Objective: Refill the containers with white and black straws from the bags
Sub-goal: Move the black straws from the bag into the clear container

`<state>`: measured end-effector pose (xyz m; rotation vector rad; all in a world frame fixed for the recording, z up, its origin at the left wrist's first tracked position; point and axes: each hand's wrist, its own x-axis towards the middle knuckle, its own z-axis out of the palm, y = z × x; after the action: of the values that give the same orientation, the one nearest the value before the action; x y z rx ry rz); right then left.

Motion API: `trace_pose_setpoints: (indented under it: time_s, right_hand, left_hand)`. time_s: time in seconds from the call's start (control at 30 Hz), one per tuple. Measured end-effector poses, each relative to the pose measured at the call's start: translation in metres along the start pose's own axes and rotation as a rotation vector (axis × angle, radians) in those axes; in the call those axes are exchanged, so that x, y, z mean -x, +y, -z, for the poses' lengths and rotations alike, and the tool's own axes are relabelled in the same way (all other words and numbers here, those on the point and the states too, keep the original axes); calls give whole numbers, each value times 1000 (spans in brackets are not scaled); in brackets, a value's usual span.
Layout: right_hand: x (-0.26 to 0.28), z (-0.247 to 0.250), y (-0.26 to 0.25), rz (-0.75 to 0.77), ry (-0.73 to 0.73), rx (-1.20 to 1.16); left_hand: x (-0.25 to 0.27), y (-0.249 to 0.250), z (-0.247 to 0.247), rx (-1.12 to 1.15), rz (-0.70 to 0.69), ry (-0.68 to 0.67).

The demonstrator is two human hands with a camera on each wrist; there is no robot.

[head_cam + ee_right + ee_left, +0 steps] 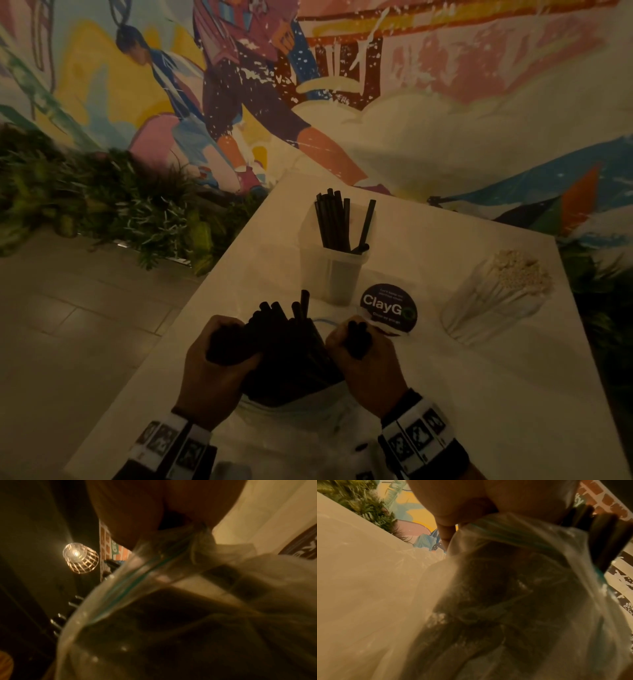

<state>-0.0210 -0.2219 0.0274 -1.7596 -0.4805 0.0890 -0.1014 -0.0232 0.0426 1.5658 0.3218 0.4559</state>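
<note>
Both hands worked the bag (291,387) of black straws on the worktop (479,394): left hand (219,370) gripped one bunch, right hand (359,359) pinched a few. Next, probably, carrying them to the container (334,270) just beyond.

A round ClayGo sticker (389,307) lies on the white table (479,394).

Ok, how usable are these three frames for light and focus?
Head: dim and warm, wide-angle bend, the black straws merge into shadow. Left wrist: bag close and blurred. Right wrist: darkest, soft, lamp flares.
</note>
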Motion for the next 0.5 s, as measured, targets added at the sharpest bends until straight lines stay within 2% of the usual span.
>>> trace_pose_setpoints:
  time_s: [0.17,0.33,0.5]
  right_hand:
    - [-3,4,-2,9,95,-10]
    - [-1,1,27,-196,-84,101]
    - [-2,1,26,-248,-87,71]
  left_hand:
    - [0,1,0,11,-1,9]
    - [1,0,0,18,-9,1]
    - [1,0,1,3,-22,4]
